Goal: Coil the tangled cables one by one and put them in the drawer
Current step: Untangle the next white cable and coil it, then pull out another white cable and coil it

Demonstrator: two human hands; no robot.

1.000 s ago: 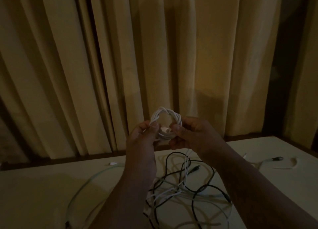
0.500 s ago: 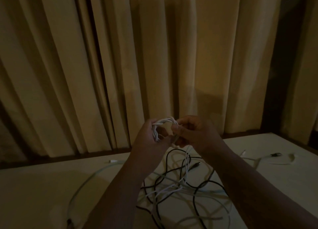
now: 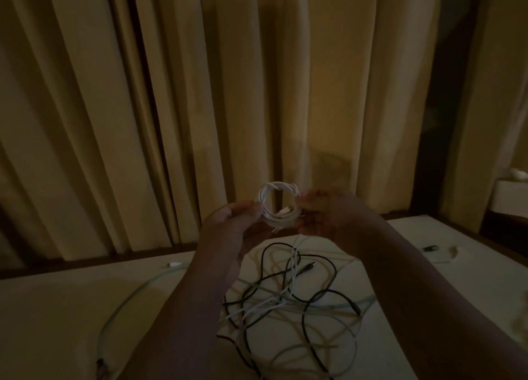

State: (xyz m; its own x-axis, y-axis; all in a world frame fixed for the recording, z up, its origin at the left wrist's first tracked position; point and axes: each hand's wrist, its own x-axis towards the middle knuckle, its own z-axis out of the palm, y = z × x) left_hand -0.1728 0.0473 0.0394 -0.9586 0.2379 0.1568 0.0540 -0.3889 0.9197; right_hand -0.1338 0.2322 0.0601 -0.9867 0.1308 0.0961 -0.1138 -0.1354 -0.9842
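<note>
Two grips are pinched on the small white cable coil, held upright between left hand and right hand; its loose white tail is dropped nearer the right hand, down into the black-and-white cable tangle

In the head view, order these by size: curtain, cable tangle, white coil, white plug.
Largest to smallest:
1. curtain
2. cable tangle
3. white coil, though held nearer the camera
4. white plug

tangled cables partly behind forearms, cut off at bottom edge, small dark plug unclear
</note>
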